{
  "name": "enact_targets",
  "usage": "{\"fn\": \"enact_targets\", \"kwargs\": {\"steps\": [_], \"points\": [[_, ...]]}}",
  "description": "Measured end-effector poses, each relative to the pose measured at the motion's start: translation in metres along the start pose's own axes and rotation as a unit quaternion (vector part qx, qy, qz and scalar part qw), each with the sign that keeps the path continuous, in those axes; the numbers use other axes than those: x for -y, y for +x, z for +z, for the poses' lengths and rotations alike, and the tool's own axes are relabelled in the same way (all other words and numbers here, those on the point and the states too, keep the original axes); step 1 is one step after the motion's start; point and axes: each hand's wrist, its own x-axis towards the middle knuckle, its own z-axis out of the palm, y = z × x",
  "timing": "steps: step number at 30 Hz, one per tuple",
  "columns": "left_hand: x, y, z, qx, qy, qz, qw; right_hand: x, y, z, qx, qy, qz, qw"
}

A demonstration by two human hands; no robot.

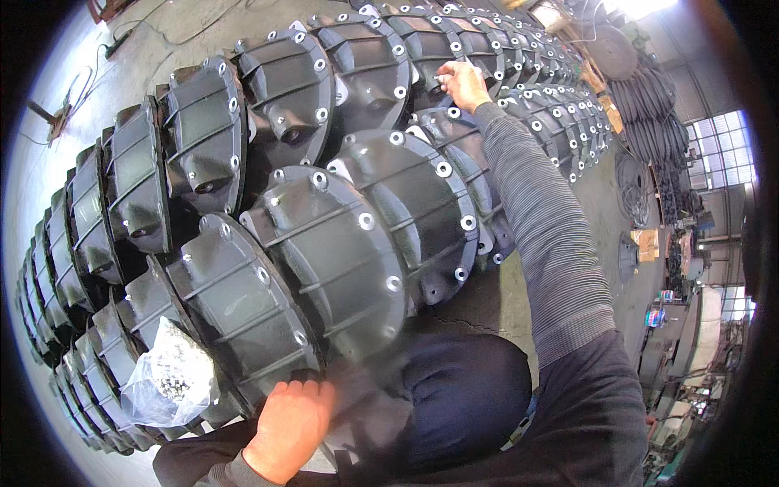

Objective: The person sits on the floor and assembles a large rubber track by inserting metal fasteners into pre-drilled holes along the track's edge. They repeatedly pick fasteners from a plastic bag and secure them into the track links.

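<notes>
My right hand (465, 85) reaches out over the far row, its thumb and fingertips pinched around a small light-coloured metal fitting (437, 78). That fitting is right at the round port of a black ribbed housing (423, 67). Similar small fittings show above the ports of neighbouring housings, such as one silver fitting (283, 120). My left hand (292, 426) is low in front of me, fingers curled against the lower edge of a near housing (243, 304); whether something is inside it is hidden. A clear plastic bag (170, 383) of small metal parts lies on the near row.
Two curved rows of black flanged housings (341, 262) stand packed on edge. A cable (176, 39) and a metal stand (58, 122) are on the floor at upper left. Stacked dark rings (645, 109), a cardboard box (645, 245) and workshop equipment stand at right.
</notes>
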Motion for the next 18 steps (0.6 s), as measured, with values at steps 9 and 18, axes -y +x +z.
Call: {"fn": "enact_targets", "kwargs": {"steps": [9,18], "points": [[0.001,0.001,0.001,0.004,-0.012,0.003,1.000,-0.008,0.012,0.003,-0.012,-0.090,-0.096,0.991],[0.001,0.003,0.001,0.000,-0.014,0.003,1.000,-0.011,0.016,0.003,-0.013,-0.156,-0.178,0.972]]}}
